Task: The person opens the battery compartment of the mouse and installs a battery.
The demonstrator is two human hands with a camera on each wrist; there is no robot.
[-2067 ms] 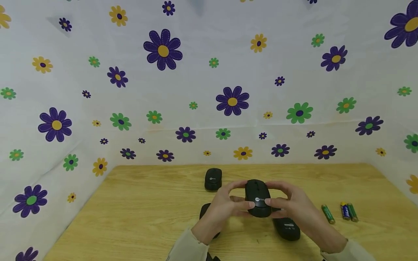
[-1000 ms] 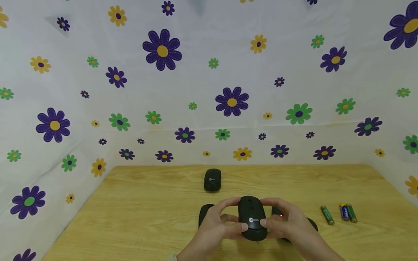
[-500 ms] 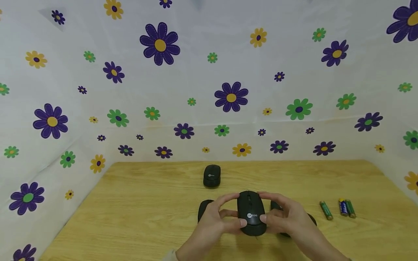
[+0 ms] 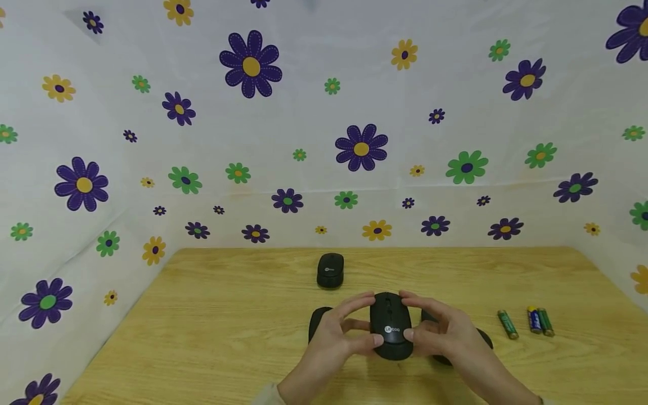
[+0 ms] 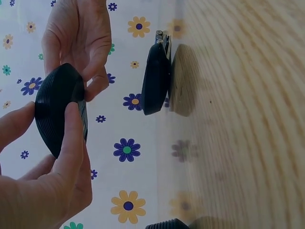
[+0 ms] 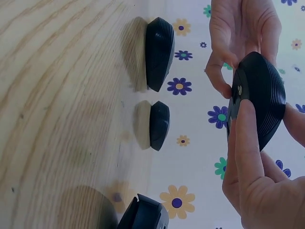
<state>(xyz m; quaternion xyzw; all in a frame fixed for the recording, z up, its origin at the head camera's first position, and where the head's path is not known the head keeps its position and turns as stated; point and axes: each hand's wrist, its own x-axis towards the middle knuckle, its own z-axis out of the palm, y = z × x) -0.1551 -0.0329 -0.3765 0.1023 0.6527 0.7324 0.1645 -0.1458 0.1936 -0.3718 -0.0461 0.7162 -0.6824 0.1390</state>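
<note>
Both hands hold a black computer mouse [image 4: 391,323] above the table, its logo face turned up toward the head camera. My left hand [image 4: 329,343] pinches its left side with thumb and fingertips. From the other side my right hand [image 4: 450,334] pinches it, thumb near the logo. In the left wrist view the held mouse [image 5: 57,105] shows its ridged side; the right wrist view also shows this mouse [image 6: 261,95] between both hands' fingers. A second black mouse [image 4: 316,323] is partly hidden behind the left hand. Dark parts [image 4: 485,338] show behind the right hand, mostly covered.
Another black mouse [image 4: 330,273] stands at the back of the wooden table [image 4: 217,320]. On the right lie a green battery [image 4: 508,324], a blue and yellow battery [image 4: 534,319] and another green battery [image 4: 545,322]. A flower-patterned white cloth [image 4: 304,124] stands around the back and sides.
Since about two seconds ago, both hands have brought the mouse nearer the body and slightly left, keeping their pinch. A red light visible by the right hand one second ago no longer shows.
</note>
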